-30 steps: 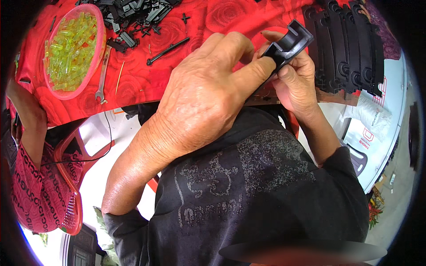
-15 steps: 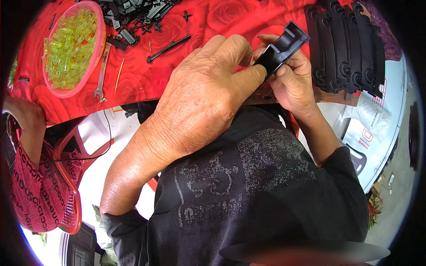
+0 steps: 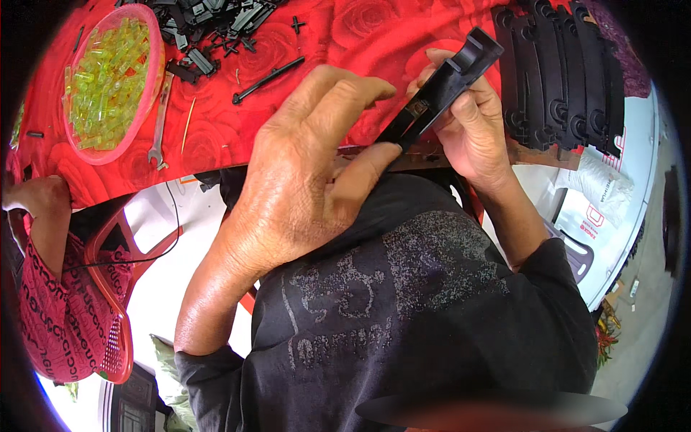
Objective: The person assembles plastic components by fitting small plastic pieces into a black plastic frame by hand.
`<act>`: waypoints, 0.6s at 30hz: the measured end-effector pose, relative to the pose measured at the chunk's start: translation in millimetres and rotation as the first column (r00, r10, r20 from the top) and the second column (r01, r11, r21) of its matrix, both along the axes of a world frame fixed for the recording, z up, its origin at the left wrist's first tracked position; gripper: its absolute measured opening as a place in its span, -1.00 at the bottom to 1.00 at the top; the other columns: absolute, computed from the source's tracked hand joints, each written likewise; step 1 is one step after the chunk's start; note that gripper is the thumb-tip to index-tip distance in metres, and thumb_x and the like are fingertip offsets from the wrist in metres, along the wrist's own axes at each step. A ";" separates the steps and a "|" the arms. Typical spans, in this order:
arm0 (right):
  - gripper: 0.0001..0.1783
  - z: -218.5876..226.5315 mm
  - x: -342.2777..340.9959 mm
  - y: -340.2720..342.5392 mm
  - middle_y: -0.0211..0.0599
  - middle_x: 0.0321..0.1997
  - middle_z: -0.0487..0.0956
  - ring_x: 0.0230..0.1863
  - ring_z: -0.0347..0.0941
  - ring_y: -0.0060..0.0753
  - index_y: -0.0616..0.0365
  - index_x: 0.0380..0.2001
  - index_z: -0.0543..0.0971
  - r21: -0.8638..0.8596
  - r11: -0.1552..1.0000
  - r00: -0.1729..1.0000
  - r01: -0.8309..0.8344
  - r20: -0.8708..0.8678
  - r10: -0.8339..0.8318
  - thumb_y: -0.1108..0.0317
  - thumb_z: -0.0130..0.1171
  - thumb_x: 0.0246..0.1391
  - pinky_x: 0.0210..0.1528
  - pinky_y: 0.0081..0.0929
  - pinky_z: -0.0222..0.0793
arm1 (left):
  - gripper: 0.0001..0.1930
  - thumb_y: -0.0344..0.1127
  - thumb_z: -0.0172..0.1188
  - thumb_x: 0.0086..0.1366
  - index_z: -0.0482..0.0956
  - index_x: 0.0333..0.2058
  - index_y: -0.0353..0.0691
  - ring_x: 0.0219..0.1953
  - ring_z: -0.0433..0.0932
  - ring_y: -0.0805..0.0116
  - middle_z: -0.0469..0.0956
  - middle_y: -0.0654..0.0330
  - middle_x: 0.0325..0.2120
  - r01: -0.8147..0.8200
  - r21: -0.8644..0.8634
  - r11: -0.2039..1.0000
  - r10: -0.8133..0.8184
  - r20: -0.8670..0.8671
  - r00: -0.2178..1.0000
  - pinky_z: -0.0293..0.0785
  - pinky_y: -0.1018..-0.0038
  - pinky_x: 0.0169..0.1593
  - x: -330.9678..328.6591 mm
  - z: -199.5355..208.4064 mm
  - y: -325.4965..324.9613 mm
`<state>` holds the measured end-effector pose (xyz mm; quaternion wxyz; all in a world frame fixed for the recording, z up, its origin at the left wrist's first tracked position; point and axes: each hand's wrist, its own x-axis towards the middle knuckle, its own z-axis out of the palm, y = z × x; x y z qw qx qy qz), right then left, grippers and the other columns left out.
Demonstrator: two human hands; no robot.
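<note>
A long black plastic part (image 3: 455, 81) with a hollow channel is tilted in front of my chest, over the table's near edge. My right hand (image 3: 473, 140) grips it from the right, thumb on the near side and fingers behind. Inside the channel a small brownish piece shows, too small to name. My left hand (image 3: 306, 162) is open, its fingers stretched out and apart from the part. Only the left thumb tip is at the part's lower end; whether it touches I cannot tell.
A pink basin (image 3: 156, 72) of yellow-green clear tubes stands at left, a wrench (image 3: 161, 122) beside it. Small black pieces (image 3: 209, 21) are heaped at the back, near a black rod (image 3: 270, 79). Long black parts (image 3: 558, 72) lie at right. Another person's arm (image 3: 47, 216) is at far left.
My left hand has moved left and its fingers have come off the black part, exposing more of its channel. My right hand keeps its hold, nearly in place.
</note>
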<state>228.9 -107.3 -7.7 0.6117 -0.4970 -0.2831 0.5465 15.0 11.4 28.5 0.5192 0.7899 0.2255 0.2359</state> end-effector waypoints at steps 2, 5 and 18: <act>-0.21 3.7 2.1 -0.5 -0.29 0.02 0.57 0.09 0.51 -0.30 0.33 0.32 0.32 -0.011 0.999 0.999 0.031 0.016 -0.031 0.02 0.33 0.22 0.21 -0.32 0.43 | -0.44 -0.48 0.45 0.06 0.52 0.08 -0.30 -0.12 0.62 0.14 0.60 0.02 -0.14 0.005 -0.086 0.996 -0.005 -0.007 1.000 0.53 0.32 0.01 3.0 -3.0 -9.0; -0.19 7.1 9.8 7.1 -0.30 0.03 0.55 0.04 0.50 -0.35 0.35 0.33 0.30 -0.025 0.998 0.998 0.060 0.016 -0.060 -0.04 0.25 0.26 0.17 -0.35 0.47 | -0.42 -0.46 0.47 0.06 0.51 0.10 -0.30 -0.10 0.62 0.12 0.60 0.02 -0.14 -0.003 -0.186 0.983 -0.005 -0.043 0.999 0.53 0.31 0.02 7.6 -7.0 -21.3; -0.17 19.1 17.7 9.1 -0.41 -0.12 0.47 -0.16 0.37 -0.55 0.37 0.36 0.28 -0.092 0.992 0.997 0.081 0.001 -0.081 -0.21 -0.04 0.40 -0.10 -0.57 0.47 | -0.63 -0.52 0.30 0.25 0.52 0.04 -0.32 -0.20 0.62 0.13 0.56 0.02 -0.26 0.054 -0.199 0.978 -0.053 0.011 0.999 0.56 0.33 -0.10 26.0 -10.0 -22.3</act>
